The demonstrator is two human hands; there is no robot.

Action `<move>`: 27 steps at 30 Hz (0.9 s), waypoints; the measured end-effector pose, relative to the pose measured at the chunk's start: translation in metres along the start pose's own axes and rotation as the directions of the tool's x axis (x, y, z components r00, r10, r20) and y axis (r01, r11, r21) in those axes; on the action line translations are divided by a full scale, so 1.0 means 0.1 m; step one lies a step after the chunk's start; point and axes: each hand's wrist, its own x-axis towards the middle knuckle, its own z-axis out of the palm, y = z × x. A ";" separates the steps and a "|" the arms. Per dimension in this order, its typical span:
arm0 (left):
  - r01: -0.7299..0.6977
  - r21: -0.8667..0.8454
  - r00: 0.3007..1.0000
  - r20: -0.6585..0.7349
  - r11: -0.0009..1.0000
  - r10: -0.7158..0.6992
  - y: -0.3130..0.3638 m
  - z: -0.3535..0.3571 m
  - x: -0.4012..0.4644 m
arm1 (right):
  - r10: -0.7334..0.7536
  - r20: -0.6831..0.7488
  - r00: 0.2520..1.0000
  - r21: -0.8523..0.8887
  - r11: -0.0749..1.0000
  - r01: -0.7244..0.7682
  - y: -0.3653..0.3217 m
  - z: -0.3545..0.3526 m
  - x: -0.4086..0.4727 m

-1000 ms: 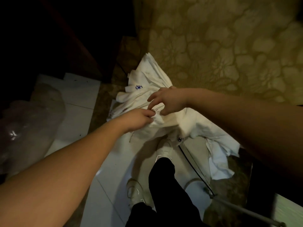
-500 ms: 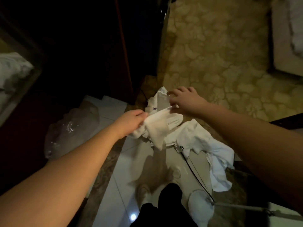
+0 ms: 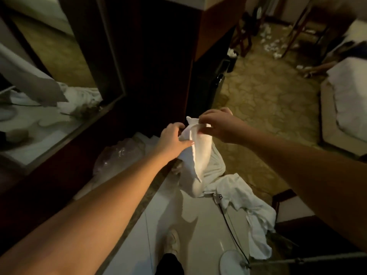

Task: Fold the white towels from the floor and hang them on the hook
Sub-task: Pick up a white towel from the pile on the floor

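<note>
A white towel (image 3: 199, 153) hangs in the air between both hands, its lower end drooping toward the floor. My right hand (image 3: 218, 124) pinches its top corner. My left hand (image 3: 172, 139) grips the towel's left edge just below, fingers wrapped behind the cloth. More white towels (image 3: 246, 199) lie crumpled on the floor below and to the right, one with a small blue mark. No hook is in view.
A dark wooden cabinet (image 3: 155, 56) stands ahead, with a mirror (image 3: 39, 76) to the left. A clear plastic bag (image 3: 117, 153) lies on the tiles. A black cable (image 3: 230, 225) and white lamp base (image 3: 232, 262) sit near my shoe (image 3: 172, 243). A bed (image 3: 349, 100) is at right.
Both hands have lifted one towel up off the floor pile, and it now hangs stretched between them. My head has risen, so more of the room shows.
</note>
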 end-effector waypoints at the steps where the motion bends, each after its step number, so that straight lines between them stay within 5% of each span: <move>1: -0.020 0.019 0.999 -0.028 1.000 0.020 0.07 -0.11 -0.18 | -0.011 -0.021 1.000 -0.007 1.000 0.011 -0.15 -0.11 -0.10; 7: 0.009 0.003 0.996 -0.091 1.000 -0.009 0.52 -0.82 -1.33 | -0.099 -0.124 0.987 -0.008 0.995 0.099 -1.14 -0.84 -0.79; 15: 0.053 0.033 0.998 -0.018 0.998 -0.053 0.72 -1.83 -2.80 | -0.170 -0.184 0.968 0.008 0.985 0.174 -2.60 -1.60 -1.31; 20: 0.160 0.084 0.975 0.143 0.984 -0.170 0.46 -2.39 -3.77 | -0.147 -0.169 0.975 -0.018 0.989 0.147 -3.33 -1.70 -1.63; 27: 0.203 0.159 0.979 -0.010 0.966 -0.204 0.04 -3.16 -5.35 | -0.205 -0.201 0.958 -0.124 0.975 0.183 -4.52 -1.59 -2.11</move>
